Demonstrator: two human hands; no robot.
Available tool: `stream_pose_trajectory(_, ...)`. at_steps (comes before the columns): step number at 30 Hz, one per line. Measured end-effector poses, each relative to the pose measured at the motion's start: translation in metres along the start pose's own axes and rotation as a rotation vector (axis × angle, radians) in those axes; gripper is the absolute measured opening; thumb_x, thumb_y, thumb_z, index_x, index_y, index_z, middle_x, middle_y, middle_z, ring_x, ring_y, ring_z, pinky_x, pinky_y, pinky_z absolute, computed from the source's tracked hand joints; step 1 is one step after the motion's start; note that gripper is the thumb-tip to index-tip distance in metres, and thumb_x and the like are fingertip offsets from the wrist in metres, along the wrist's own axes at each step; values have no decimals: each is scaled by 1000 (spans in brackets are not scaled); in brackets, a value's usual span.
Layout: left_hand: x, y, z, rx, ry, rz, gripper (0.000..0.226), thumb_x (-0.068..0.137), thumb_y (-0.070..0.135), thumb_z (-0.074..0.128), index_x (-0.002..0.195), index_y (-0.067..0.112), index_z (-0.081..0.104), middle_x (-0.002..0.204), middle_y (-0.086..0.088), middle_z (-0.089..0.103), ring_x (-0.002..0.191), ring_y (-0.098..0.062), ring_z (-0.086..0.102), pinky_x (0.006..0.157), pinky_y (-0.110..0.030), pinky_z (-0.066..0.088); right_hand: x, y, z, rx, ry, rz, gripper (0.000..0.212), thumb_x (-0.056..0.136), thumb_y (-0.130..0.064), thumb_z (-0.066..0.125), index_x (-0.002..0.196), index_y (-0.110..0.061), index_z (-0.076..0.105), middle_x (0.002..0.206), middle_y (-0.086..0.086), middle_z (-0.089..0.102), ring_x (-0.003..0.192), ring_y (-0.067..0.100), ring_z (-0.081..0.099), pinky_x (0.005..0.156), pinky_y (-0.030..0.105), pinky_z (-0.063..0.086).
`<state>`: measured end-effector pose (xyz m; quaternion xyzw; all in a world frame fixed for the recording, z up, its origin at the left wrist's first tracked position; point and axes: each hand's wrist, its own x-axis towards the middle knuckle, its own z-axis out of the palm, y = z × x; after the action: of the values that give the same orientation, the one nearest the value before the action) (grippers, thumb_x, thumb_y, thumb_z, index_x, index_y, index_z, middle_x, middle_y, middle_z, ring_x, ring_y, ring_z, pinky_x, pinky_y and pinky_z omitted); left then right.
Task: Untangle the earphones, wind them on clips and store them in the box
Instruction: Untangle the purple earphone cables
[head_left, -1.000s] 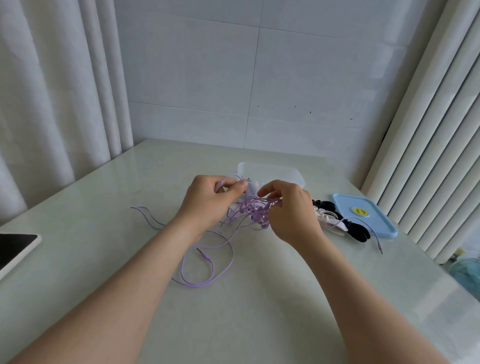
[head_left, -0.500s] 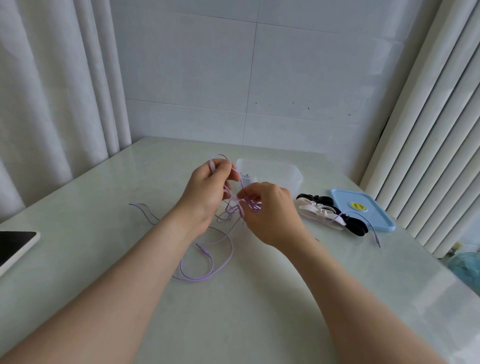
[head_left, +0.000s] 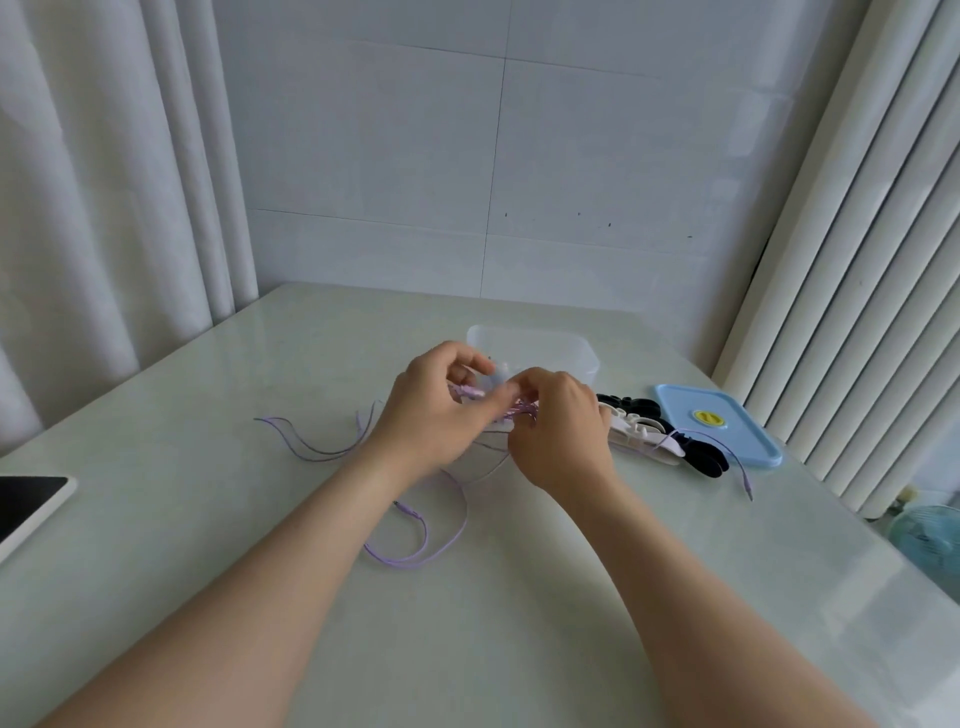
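Both hands over the table (head_left: 260, 519), just in front of the clear box (head_left: 540, 345); left hand (head_left: 431, 415) pinches a strand of the purple earphones (head_left: 519, 414) between thumb and curled fingers; right hand (head_left: 563, 431) grips the tangle, fingers curled; loose cable loops lie on the table below the wrists. Black and white clips (head_left: 644, 426) right of the hands, beside the blue lid (head_left: 722, 441); tablet (head_left: 26, 499) at left edge.

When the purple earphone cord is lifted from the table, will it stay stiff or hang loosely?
Probably floppy: the cord lies in loose curves on the table. Likely light, as the left hand and right hand only pinch it. May snag: strands bunch between them.
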<state>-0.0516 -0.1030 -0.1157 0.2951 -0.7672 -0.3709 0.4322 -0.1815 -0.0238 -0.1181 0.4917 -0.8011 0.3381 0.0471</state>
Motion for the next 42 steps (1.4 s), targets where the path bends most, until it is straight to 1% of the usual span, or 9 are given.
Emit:
stream_pose_trajectory(3,-5,-4,-1,295,-78,174,14,75,27,88,84,27,78,76,10,67,69,0,61,63,-14,41,1,1,-3,112,54,-24,39,76,-8,62,106,-30,72,101,-3,70,101,25,64,92,44,51)
stream_pose_trajectory(7,-2,-10,-2,320,-9,223,13,80,34,88,77,29,76,70,17,67,70,1,63,64,-9,41,0,1,-1,182,99,-81,29,78,-7,67,98,-25,75,87,-5,73,88,21,68,83,41,56)
stream_pose_trajectory(14,5,-14,-6,287,142,265,15,92,30,77,84,27,64,86,13,62,81,-10,57,74,-35,48,2,-1,1,195,135,-159,19,85,-14,67,92,-29,76,83,-9,72,83,17,68,83,42,56)
stream_pose_trajectory(17,12,-11,-11,52,285,84,14,100,36,62,95,24,60,91,14,72,83,-16,63,78,-35,49,1,0,-1,156,65,-90,21,83,-14,67,92,-30,77,82,-10,70,86,20,65,90,42,53)
stream_pose_trajectory(21,13,6,-19,-809,261,-263,14,115,24,36,104,16,41,101,-8,80,92,-23,78,89,-33,58,-3,-1,-3,100,-13,-68,22,81,-15,66,92,-31,78,79,-12,66,88,21,63,92,42,51)
stream_pose_trajectory(24,14,14,-24,-1178,261,-419,27,115,20,34,89,15,39,64,-5,57,50,-17,57,66,-39,63,-4,-3,-6,57,-13,-42,26,80,-15,64,94,-32,77,83,-13,66,93,22,62,93,41,50)
stream_pose_trajectory(27,15,8,-23,-685,248,-410,21,104,19,53,89,19,38,65,1,33,43,-13,26,42,-23,31,-3,-1,-4,75,28,-4,15,83,-23,64,86,-34,74,85,-11,68,90,22,62,90,42,51)
stream_pose_trajectory(32,-1,7,-12,9,62,-11,16,78,24,84,87,28,72,56,11,43,55,-12,42,57,-28,40,0,-2,1,130,83,-55,7,86,-32,66,89,-35,73,92,-8,67,94,23,61,89,43,50)
stream_pose_trajectory(42,4,-7,-13,220,132,205,7,92,22,76,88,24,70,83,10,63,65,1,52,63,-16,36,3,-2,3,172,148,-113,6,92,-29,70,88,-33,71,90,-7,65,92,21,61,87,42,50)
